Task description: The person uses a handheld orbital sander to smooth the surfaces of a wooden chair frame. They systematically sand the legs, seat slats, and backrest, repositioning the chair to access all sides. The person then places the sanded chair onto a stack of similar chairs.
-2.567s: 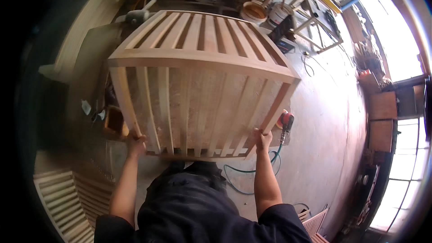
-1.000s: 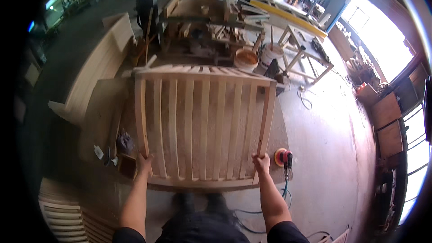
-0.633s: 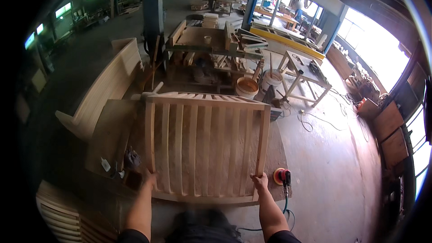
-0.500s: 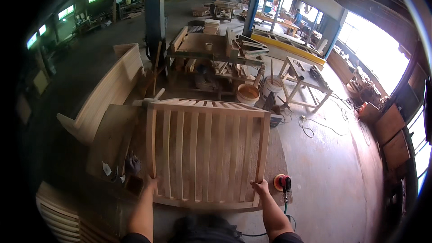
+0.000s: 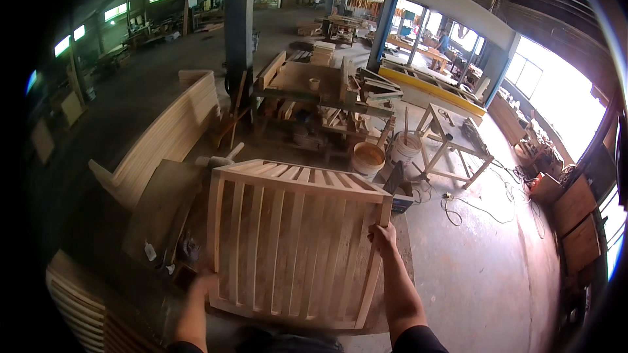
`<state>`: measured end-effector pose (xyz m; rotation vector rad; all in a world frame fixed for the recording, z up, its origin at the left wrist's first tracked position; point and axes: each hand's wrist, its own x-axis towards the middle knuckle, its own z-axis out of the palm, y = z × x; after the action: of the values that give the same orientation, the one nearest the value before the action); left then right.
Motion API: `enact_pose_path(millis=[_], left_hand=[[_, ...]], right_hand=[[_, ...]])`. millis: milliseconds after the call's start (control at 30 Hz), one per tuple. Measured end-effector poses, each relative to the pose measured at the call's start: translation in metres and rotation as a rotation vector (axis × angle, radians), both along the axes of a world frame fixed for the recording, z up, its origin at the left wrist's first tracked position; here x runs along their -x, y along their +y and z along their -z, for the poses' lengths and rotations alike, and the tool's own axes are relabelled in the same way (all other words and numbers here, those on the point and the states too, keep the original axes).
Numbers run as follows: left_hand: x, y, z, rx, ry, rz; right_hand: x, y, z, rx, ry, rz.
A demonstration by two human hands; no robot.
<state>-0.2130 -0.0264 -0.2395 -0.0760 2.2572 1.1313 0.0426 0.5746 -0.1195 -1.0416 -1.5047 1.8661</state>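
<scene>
A pale slatted wooden frame [image 5: 301, 186] stands before me on a brown work surface [image 5: 399, 255]. Its near side has upright slats between two posts, and more slats run away from me behind the top rail. My right hand [image 5: 384, 236] is closed round the right post, in its upper half. By the lower end of the left post is my left hand [image 5: 205, 282], close against the wood; motion blur smears its fingers, so its grip is unclear. A small white bottle [image 5: 150, 252] and a dark crumpled item [image 5: 190, 248] lie left of the frame.
Left stands a long curved wooden panel [image 5: 163, 124], with a slatted piece [image 5: 75, 301] at lower left. Beyond the frame are a cluttered workbench [image 5: 307, 82], a bucket [image 5: 368, 157] of brownish contents and a small table [image 5: 451, 134]. Cables [image 5: 481, 209] trail across the floor at right.
My right hand has moved up the right post from near its bottom. The frame has tilted and shifted slightly, showing more of its top slats. The red sander at right has gone out of sight.
</scene>
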Motion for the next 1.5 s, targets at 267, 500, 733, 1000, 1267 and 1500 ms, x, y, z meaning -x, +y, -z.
enact_pose_path(millis=[267, 500, 733, 1000, 1267, 1500], left_hand=[[0.127, 0.074, 0.007, -0.586, -0.088, -0.022], [0.103, 0.074, 0.044, -0.504, 0.129, -0.107], [0.060, 0.060, -0.070, -0.331, 0.333, -0.084], [0.080, 0.048, -0.082, -0.106, 0.160, 0.203], [0.103, 0.074, -0.062, -0.440, 0.016, 0.373], [0.098, -0.007, -0.117, -0.159, 0.335, 0.446]], right_hand=[[0.003, 0.010, 0.004, -0.062, -0.019, 0.055], [-0.048, -0.036, -0.034, -0.099, -0.194, 0.141], [-0.100, -0.102, -0.042, -0.027, -0.131, 0.284], [-0.126, -0.135, -0.043, -0.066, -0.179, 0.338], [-0.151, -0.093, 0.032, -0.023, -0.038, 0.411], [-0.140, -0.123, -0.016, -0.004, -0.034, 0.361]])
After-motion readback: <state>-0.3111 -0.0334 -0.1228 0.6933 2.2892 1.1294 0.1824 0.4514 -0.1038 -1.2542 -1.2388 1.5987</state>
